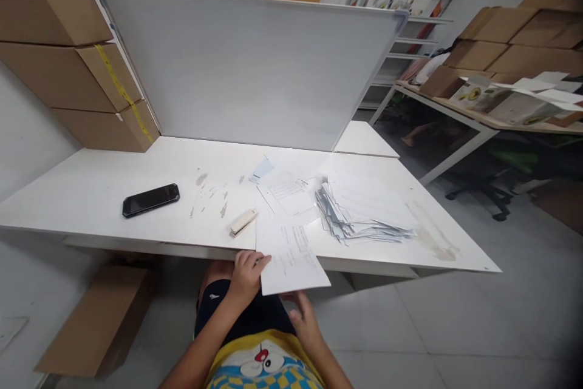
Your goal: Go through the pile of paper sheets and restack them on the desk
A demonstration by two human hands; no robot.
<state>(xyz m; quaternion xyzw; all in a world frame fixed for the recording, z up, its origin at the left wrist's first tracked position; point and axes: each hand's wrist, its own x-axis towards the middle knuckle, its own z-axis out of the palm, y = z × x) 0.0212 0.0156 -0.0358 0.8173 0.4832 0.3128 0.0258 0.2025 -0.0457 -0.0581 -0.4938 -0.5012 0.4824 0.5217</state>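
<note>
A printed sheet of paper (291,258) hangs partly over the table's front edge, tilted toward me. My left hand (248,275) pinches its left edge, thumb on top and fingers curled beneath. Just below the paper's near edge is my right hand (305,319), thumb apart from the fingers and fingertips partly hidden by the sheet; no grip on it shows. A beige stapler (244,223) lies on the table above my left hand. To the right sits a thick, uneven stack of papers (364,213). Several loose printed sheets (286,192) lie behind the held one.
A black phone (151,200) lies on the white table (104,176) at left. A whiteboard (255,67) stands along the back. Cardboard boxes (100,82) are piled at the left, another box (98,322) on the floor. Shelving (405,22) and a second table (441,104) stand to the right.
</note>
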